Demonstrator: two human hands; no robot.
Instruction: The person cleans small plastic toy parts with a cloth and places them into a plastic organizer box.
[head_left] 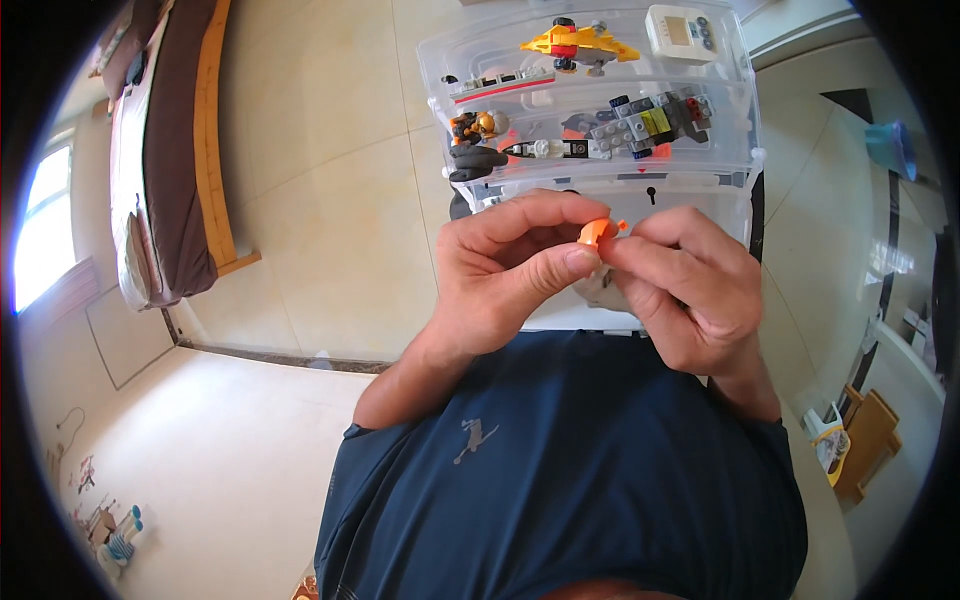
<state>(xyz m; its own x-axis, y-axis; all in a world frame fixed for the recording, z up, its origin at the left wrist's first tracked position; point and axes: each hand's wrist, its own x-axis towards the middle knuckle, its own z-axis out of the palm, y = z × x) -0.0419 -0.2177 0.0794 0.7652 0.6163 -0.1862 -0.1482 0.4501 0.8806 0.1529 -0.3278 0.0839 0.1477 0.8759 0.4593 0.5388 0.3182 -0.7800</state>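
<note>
A small curved orange toy piece [592, 234] is pinched between the thumb and forefinger of my left hand [500, 265]. Close against it, the fingertips of my right hand [695, 285] are drawn together, with a tiny orange bit [622, 226] showing just above them. Whether that bit joins the larger piece I cannot tell. Both hands are held over the near side of a clear plastic box [435, 75]. Something pale and greyish lies partly hidden below my fingers.
On the box lie a yellow and red toy vehicle [580, 44], a grey brick-built vehicle [655, 122], a black-and-white brick strip [550, 149], black tyres [476, 160] and a white timer-like device [682, 35]. A bed [165, 150] stands left; a blue bin [890, 150] stands right.
</note>
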